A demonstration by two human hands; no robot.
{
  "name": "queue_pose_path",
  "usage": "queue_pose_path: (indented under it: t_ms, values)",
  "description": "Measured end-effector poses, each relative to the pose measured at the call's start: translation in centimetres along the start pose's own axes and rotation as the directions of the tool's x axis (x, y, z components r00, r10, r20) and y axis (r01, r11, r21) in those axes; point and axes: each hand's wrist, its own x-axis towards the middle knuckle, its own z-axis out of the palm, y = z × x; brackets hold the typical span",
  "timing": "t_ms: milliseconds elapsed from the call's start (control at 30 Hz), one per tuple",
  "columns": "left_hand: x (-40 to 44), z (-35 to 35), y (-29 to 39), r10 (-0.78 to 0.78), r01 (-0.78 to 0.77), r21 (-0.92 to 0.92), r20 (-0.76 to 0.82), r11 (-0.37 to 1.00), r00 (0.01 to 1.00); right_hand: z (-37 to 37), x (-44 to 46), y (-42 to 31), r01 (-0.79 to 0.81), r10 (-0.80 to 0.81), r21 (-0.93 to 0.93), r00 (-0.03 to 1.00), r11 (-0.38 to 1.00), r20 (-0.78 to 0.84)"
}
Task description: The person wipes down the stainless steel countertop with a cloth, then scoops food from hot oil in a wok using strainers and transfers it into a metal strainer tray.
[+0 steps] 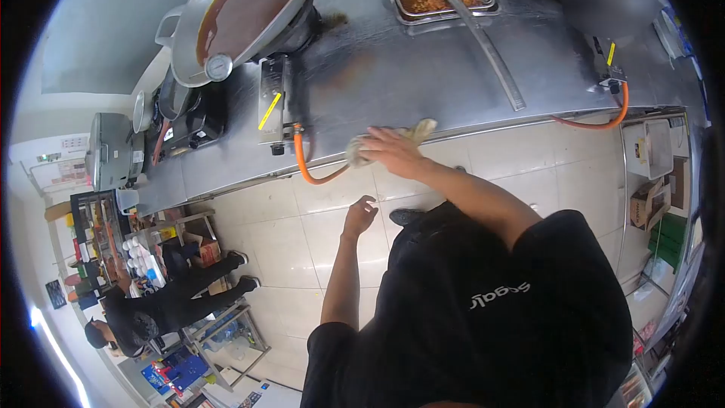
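Note:
My right hand (393,153) presses a crumpled, off-white cloth (423,130) against the front edge of the steel counter (408,91). Its fingers lie over the cloth, which sticks out on both sides. Below the counter edge, my left hand (360,217) hangs in the air over the floor with its fingers loosely curled and apart, holding nothing. An orange gas hose (303,162) loops down from the counter edge just left of the cloth.
A large pot of brown liquid (260,7) with a dial thermometer (218,67) stands on a burner. A long-handled strainer (483,41) rests over a tray of reddish food (434,1). Another person (151,310) stands by the shelves at left. Boxes (648,204) sit at right.

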Motion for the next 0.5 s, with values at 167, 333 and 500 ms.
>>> queue_pose_path:
  t_ms: [167,333,500]
  values:
    - [2.1,1.1,3.9,0.085,-0.085,-0.054,-0.016,0.995,0.996,-7.2,-12.0,7.2,-0.155,0.125,-0.216,0.981,0.964,-0.148]
    - [4.8,3.5,9.2,0.235,-0.232,-0.103,0.013,0.967,0.972,-18.0,-24.2,14.2,-0.6,0.435,-0.306,0.772,0.739,-0.464]
    - [5.8,3.6,15.9,0.284,-0.271,-0.09,0.2,0.958,0.938,-24.9,-31.2,21.5,-0.847,0.626,-0.087,0.453,0.524,-0.635]
